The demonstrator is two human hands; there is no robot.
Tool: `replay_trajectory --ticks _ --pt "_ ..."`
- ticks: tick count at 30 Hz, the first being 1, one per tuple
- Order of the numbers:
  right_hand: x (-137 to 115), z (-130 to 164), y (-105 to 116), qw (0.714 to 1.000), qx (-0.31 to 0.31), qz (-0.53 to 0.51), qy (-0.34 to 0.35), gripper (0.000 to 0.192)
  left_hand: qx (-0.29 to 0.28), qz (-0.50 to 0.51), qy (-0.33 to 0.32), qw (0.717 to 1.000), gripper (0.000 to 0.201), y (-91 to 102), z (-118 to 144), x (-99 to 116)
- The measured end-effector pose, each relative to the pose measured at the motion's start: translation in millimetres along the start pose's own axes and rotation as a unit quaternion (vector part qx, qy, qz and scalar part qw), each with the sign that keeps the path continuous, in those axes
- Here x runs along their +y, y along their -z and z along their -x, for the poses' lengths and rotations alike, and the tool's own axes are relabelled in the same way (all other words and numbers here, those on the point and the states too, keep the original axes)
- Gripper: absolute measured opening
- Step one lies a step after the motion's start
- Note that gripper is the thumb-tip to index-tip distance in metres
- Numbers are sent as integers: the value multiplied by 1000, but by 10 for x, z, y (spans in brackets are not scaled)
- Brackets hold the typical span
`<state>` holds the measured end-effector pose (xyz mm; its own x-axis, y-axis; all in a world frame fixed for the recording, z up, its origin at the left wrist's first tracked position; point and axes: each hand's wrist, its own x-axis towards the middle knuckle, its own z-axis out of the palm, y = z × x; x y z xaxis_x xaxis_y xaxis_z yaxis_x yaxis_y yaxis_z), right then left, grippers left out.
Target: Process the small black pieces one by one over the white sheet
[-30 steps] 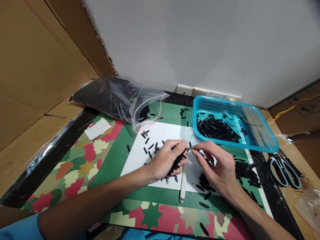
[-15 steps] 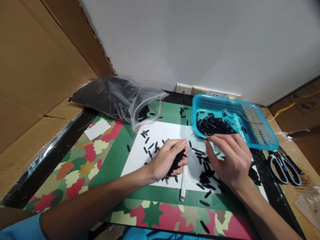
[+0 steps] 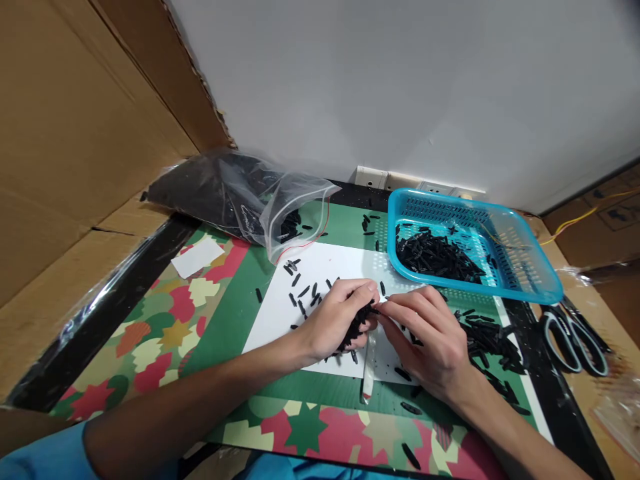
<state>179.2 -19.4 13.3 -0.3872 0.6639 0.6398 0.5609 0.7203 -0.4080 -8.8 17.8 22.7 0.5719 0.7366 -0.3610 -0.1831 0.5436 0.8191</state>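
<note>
1. Black slivers [image 3: 356, 329] fill the left hand [image 3: 334, 321], its fingers curled closed around the bunch.
2. Fingertips of the right hand [image 3: 434, 337] meet at the bunch's edge; whether they pinch a sliver, I cannot tell.
3. White paper [image 3: 270, 320] beneath carries loose slivers and a pale strip [image 3: 369, 373].
4. Beyond the right hand, a blue basket [image 3: 500, 291] holds more slivers.
5. Scissors [image 3: 576, 347] lie right of it; a clear bag [image 3: 303, 190] lies far left.
</note>
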Motion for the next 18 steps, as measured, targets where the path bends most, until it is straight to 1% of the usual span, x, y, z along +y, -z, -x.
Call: replay_trajectory --ticks 3,7,10,14,18 --pt "-10 -37 60 999 25 -29 -35 26 -2 -2 7 1000 45 19 -3 14" --pt "-24 -86 129 988 64 -73 -120 17 -13 1 5 1000 42 30 -2 27" --pt "-14 -88 130 977 74 -106 -170 12 -30 7 -6 999 41 16 10 35" --pt "-6 -76 112 973 66 -125 -184 12 -56 13 -13 998 41 -8 38 39" --pt "-17 -70 108 978 47 -121 -165 16 -71 27 -23 997 40 -16 58 42"
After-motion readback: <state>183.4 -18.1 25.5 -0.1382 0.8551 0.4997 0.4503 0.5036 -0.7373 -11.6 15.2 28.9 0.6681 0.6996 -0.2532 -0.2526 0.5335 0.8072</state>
